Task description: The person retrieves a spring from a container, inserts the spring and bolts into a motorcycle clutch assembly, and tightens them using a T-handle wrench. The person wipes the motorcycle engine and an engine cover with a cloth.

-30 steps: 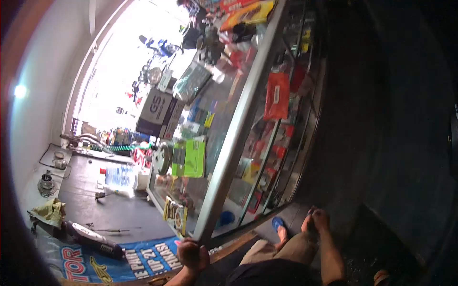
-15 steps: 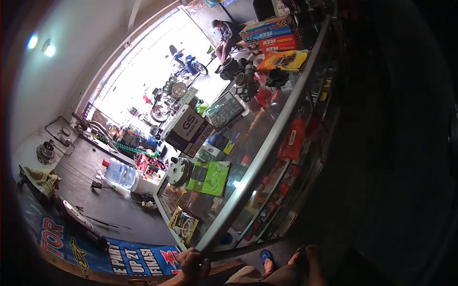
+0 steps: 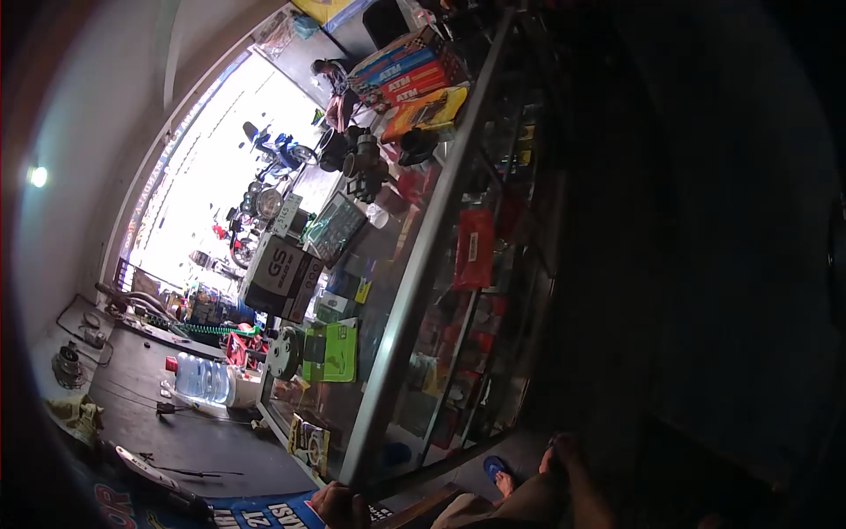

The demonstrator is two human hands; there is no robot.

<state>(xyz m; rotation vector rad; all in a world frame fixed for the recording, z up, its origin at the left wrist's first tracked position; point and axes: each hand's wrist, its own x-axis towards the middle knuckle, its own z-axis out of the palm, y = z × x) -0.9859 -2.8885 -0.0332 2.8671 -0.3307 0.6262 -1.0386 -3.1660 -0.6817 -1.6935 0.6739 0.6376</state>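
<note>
My left hand (image 3: 337, 505) is at the near end of the glass display counter (image 3: 388, 353), its fingers curled over the corner of the metal-edged frame. Close to it, a yellow-and-black packet (image 3: 308, 445) lies on the glass top. My right hand (image 3: 562, 450) is low on the right near my knee, in deep shadow. Its fingers are too dark to make out, and so is anything in them. A blue sandal (image 3: 495, 468) is on my foot below, between the two hands.
On the counter are a green packet (image 3: 330, 353), a round metal part (image 3: 284, 353), a GS battery box (image 3: 282, 275) and ATM boxes (image 3: 410, 75). A water bottle (image 3: 201, 379) lies beyond. A person (image 3: 339, 93) sits near parked motorcycles (image 3: 278, 150).
My view has turned to the right, so the counter and its goods sit further left. My left hand remains at the counter corner. The right hand stays low by my knee.
</note>
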